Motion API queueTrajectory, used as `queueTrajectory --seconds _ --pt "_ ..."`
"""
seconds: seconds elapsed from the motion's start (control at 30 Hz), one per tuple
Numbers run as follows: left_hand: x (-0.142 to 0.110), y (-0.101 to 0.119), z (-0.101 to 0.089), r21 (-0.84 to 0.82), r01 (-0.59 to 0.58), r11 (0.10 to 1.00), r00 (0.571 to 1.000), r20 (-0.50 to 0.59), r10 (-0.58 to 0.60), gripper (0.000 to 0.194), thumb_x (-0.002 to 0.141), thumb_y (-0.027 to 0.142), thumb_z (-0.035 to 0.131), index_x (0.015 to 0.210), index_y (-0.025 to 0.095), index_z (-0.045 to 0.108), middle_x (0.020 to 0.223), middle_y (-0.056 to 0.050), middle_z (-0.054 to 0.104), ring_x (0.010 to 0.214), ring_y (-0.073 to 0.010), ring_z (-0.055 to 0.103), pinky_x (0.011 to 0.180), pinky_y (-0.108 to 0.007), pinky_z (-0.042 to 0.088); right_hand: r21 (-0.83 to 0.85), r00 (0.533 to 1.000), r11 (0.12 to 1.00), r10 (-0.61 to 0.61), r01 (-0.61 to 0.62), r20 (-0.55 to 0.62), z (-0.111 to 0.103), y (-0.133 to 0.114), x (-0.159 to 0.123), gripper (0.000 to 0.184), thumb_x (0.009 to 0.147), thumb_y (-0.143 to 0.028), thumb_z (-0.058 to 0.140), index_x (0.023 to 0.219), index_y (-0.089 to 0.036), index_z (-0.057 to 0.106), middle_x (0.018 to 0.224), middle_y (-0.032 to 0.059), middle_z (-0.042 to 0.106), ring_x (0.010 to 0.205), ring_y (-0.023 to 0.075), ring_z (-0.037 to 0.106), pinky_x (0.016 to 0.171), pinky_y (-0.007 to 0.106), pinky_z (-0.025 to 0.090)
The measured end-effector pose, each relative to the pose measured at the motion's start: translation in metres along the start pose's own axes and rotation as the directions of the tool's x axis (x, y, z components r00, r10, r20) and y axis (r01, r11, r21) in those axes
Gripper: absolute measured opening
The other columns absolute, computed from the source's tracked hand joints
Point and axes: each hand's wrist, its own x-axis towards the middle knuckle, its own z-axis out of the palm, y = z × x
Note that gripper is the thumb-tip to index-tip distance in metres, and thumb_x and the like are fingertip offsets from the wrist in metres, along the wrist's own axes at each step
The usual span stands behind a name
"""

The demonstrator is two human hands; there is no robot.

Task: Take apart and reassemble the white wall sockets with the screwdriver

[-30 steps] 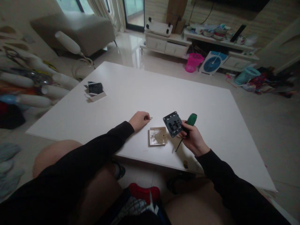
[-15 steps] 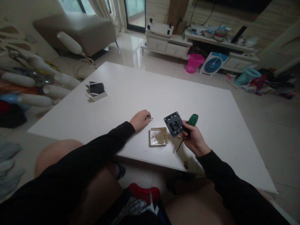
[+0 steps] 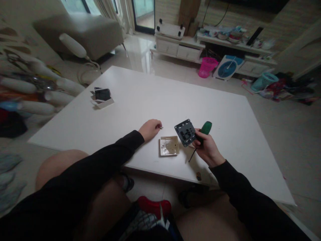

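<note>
My right hand [image 3: 206, 148] is closed on a dark grey switch module [image 3: 185, 133] and a green-handled screwdriver [image 3: 202, 134], whose shaft points down toward the table's near edge. My left hand [image 3: 149, 129] rests on the white table [image 3: 140, 100] with its fingers pinched on a small screw [image 3: 161, 127]. Between the two hands a white square back plate [image 3: 169, 145] lies flat on the table.
A second black and white switch assembly [image 3: 102, 97] sits near the table's left edge. On the floor beyond are a grey sofa [image 3: 82, 31], a pink basket [image 3: 207, 66], a blue fan [image 3: 228, 67] and low white cabinets [image 3: 180, 47]. My knees are under the near edge.
My left fingers have closed further over the small screw, so less of it shows. My right hand keeps the module and screwdriver in nearly the same place.
</note>
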Motion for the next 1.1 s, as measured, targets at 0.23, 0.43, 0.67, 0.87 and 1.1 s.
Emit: queueTrajectory --seconds 0.23,0.43,0.67,0.87,1.1 --pt "-0.001 0.002 -0.002 0.02 0.013 1.0 1.0 0.004 -0.013 0.019 0.081 0.005 0.059 0.091 0.016 0.071 0.084 -0.006 0.069 0.075 -0.0184 0.059 0.072 -0.031 0.044 -0.003 0.999 1.0 -0.006 0.006 -0.033 0.003 -0.001 -0.001 0.032 0.056 -0.024 0.087 0.077 -0.017 0.064 0.064 -0.0067 0.054 0.041 0.0009 0.032 0.038 0.018 0.022" --pt "-0.004 0.001 -0.003 0.043 0.032 0.999 0.999 -0.018 -0.031 0.021 0.077 0.005 0.06 0.091 0.016 0.071 0.085 -0.006 0.068 0.074 -0.0189 0.059 0.07 -0.031 0.044 -0.068 0.99 0.993 -0.1 0.093 -0.102 0.002 -0.001 0.001 0.031 0.055 -0.026 0.088 0.075 -0.017 0.066 0.069 -0.0039 0.061 0.043 0.0012 0.035 0.037 0.018 0.022" --pt "-0.005 0.023 -0.015 -0.113 0.034 0.993 0.998 -0.048 -0.04 0.018 0.081 0.008 0.059 0.094 0.015 0.07 0.091 -0.006 0.069 0.074 -0.0161 0.058 0.073 -0.03 0.046 -0.246 0.953 0.938 -0.278 0.244 -0.117 0.003 -0.003 0.0 0.035 0.062 -0.038 0.088 0.084 -0.018 0.07 0.064 -0.002 0.065 0.044 0.0084 0.054 0.036 0.019 0.029" --pt "-0.013 0.048 -0.026 -0.748 0.349 0.565 0.937 0.291 -0.193 0.024 0.095 0.027 0.055 0.087 0.01 0.07 0.082 -0.01 0.073 0.063 -0.0135 0.063 0.062 -0.027 0.049 -0.584 0.73 0.532 -0.665 0.612 0.159 0.0 -0.002 -0.01 0.018 0.085 -0.036 0.077 0.092 -0.02 0.076 0.082 0.0045 0.076 0.061 0.0177 0.069 0.058 0.033 0.057" --pt "-0.033 0.063 -0.029 -0.889 0.442 0.121 0.897 0.439 -0.048 0.035 0.089 0.042 0.075 0.095 0.008 0.07 0.087 -0.013 0.076 0.069 -0.0147 0.071 0.065 -0.025 0.056 -0.548 0.399 -0.104 -0.576 0.83 0.714 -0.003 0.001 -0.025 0.031 0.092 -0.014 0.065 0.117 -0.029 0.074 0.116 0.0067 0.078 0.103 0.023 0.076 0.087 0.038 0.062"
